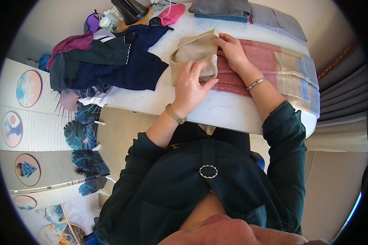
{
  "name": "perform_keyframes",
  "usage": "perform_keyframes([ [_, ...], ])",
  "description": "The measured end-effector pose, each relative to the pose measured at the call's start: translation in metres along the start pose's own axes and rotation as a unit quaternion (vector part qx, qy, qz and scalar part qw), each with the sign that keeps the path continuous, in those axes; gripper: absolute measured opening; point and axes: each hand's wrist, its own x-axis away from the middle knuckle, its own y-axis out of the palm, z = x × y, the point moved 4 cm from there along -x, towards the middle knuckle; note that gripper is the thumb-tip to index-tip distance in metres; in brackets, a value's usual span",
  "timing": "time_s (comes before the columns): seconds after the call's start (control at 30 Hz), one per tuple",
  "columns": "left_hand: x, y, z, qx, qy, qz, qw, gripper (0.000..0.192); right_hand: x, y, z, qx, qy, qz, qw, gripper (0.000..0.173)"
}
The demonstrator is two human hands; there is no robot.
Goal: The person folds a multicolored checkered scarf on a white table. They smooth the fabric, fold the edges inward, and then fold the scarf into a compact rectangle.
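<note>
A beige, slightly sparkling cloth (193, 50) lies partly folded on the white tabletop, its upper edge raised into an open loop. My right hand (231, 50) pinches its upper right corner between thumb and fingers. Over the cloth's lower front part rests my left hand (192, 84), thumb and fingers apart; a firm grip is not visible. Beneath the cloth's right side and my right hand spreads a pleated, glittery fabric (233, 81) in dusty red, with beige and blue-grey bands (305, 81) towards the table's right end.
Dark blue and green garments (116, 72) are heaped at the left, with a magenta cloth (72, 46) on top. Folded grey garments (220, 7) lie along the far edge. A glossy dark container (130, 10), small white bottles (109, 20) and a pink item (173, 14) stand or lie at far left.
</note>
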Motion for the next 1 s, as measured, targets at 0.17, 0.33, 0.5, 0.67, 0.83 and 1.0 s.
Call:
perform_keyframes([
  [0.17, 0.004, -0.012, -0.008, -0.055, 0.019, -0.002, 0.998, 0.036, -0.001, 0.001, 0.001, 0.007, -0.005, 0.002, 1.0, 0.037],
  [0.33, 0.006, -0.009, -0.013, -0.071, 0.017, -0.031, 0.997, 0.035, 0.001, 0.001, 0.0, 0.01, -0.004, -0.001, 1.0, 0.036],
  [0.5, 0.006, -0.007, -0.002, -0.028, 0.056, -0.003, 0.998, 0.039, -0.002, 0.0, 0.004, 0.002, -0.003, 0.0, 1.0, 0.034],
  [0.67, 0.006, -0.005, 0.01, -0.12, 0.075, 0.008, 0.99, 0.039, -0.005, -0.002, 0.007, 0.01, -0.01, -0.001, 1.0, 0.033],
  [0.83, 0.007, 0.008, 0.011, -0.118, 0.049, -0.054, 0.99, 0.031, -0.003, 0.001, 0.004, 0.032, -0.014, 0.001, 0.999, 0.031],
  [1.0, 0.006, 0.01, 0.011, -0.094, 0.061, -0.043, 0.993, 0.022, 0.001, 0.001, 0.001, 0.005, -0.003, 0.003, 1.0, 0.027],
])
